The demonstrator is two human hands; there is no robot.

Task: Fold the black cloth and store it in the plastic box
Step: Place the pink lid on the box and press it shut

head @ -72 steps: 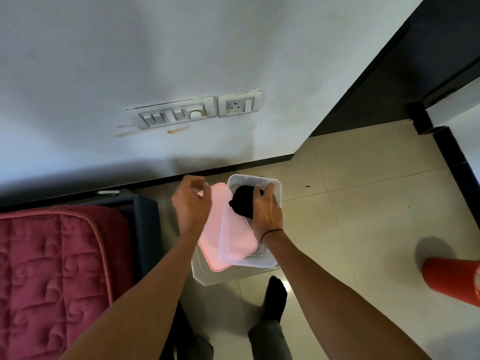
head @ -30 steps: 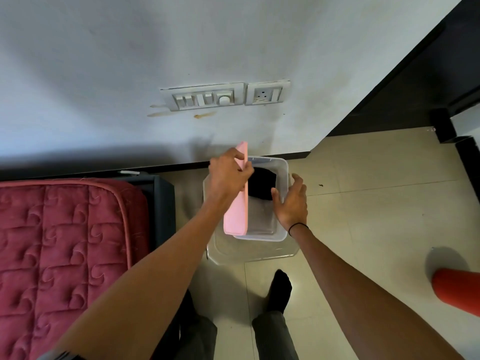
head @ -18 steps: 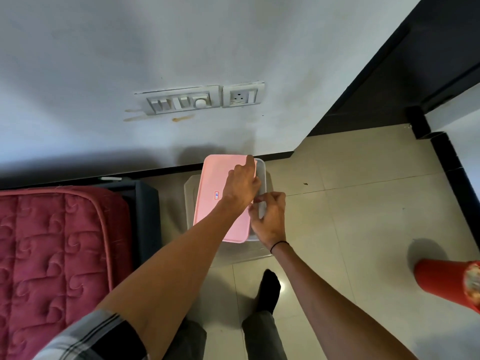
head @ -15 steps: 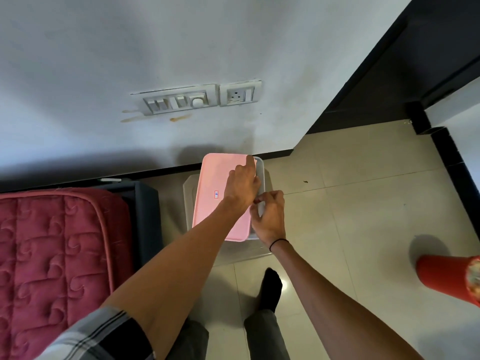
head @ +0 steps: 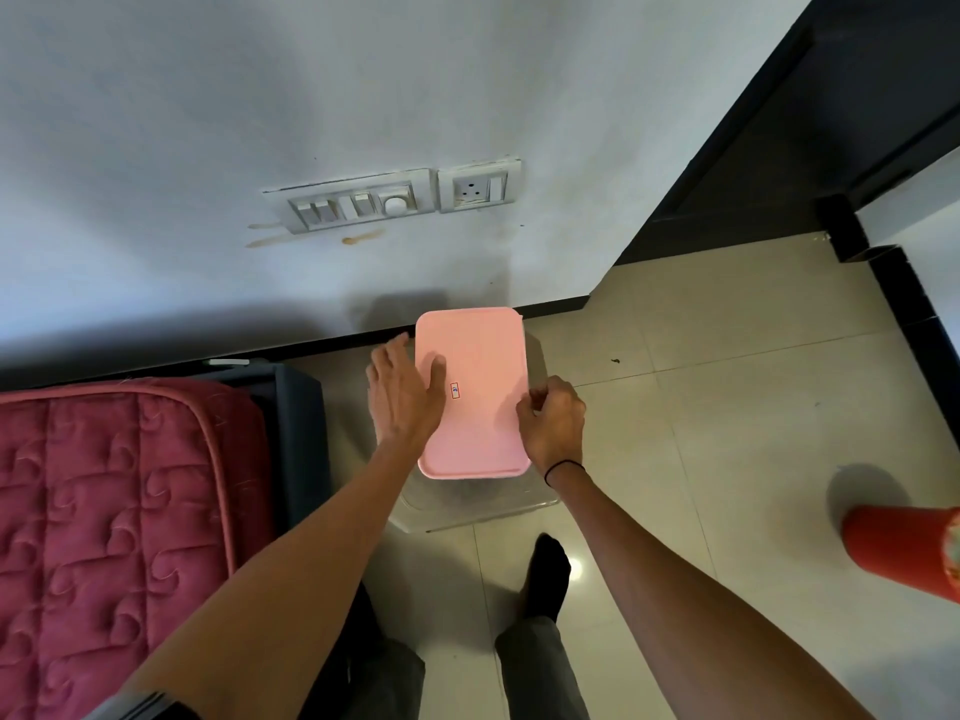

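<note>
A pink lid (head: 480, 366) lies flat over the small plastic box and hides all of it, so the black cloth is out of sight. That box rests on a larger clear plastic box (head: 467, 504) standing on the floor. My left hand (head: 402, 400) presses flat on the lid's left edge, thumb on top and fingers spread. My right hand (head: 553, 420) curls around the lid's right edge, fingers bent over the rim.
A red quilted mattress (head: 104, 511) on a dark frame fills the left. The white wall with a switch panel (head: 363, 202) is straight ahead. A red cylinder (head: 904, 550) lies on the tiled floor at right. My socked foot (head: 545, 574) stands below the boxes.
The cloth went into the small box, then my left hand swung the pink lid over it. Now the lid lies flat and both hands sit on its opposite edges.
</note>
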